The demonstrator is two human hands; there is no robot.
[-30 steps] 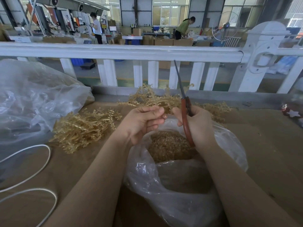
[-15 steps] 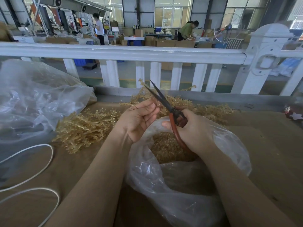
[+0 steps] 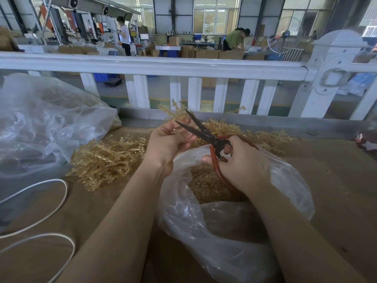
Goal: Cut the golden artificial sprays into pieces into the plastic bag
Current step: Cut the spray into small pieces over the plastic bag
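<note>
My right hand (image 3: 243, 166) sits right of frame centre, fingers curled through the red loop handles of the scissors (image 3: 212, 137). The dark blades stand open in a V, tips pointing toward upper left. My left hand (image 3: 169, 141) is just left of centre, fingers (image 3: 184, 122) curled and pinching a small golden piece up between the open blades; the piece itself is too small and too hidden to make out well.

Both hands hover over the mouth of the plastic bag (image 3: 289, 186), lower centre. The bag is clear and crumpled, and it stands open on the brown tabletop (image 3: 336, 180). A heap of cut golden bits (image 3: 204, 184) lies inside it, directly below my hands.

Uncut golden sprays (image 3: 106, 158) lie in a loose pile on the tabletop, left of centre, just beside the bag. More sprays (image 3: 265, 137) lie behind my hands, along the far edge of the tabletop.

Left of frame: a second large clear bag (image 3: 47, 123), bunched up, touching the spray pile. Lower left: loops of white cord (image 3: 61, 201) on the tabletop.

Far right edge: a small red and white ornament (image 3: 365, 141).

A white railing (image 3: 163, 66) runs across the upper frame. Beyond it is a workshop floor, with two people standing at benches among cardboard boxes.
</note>
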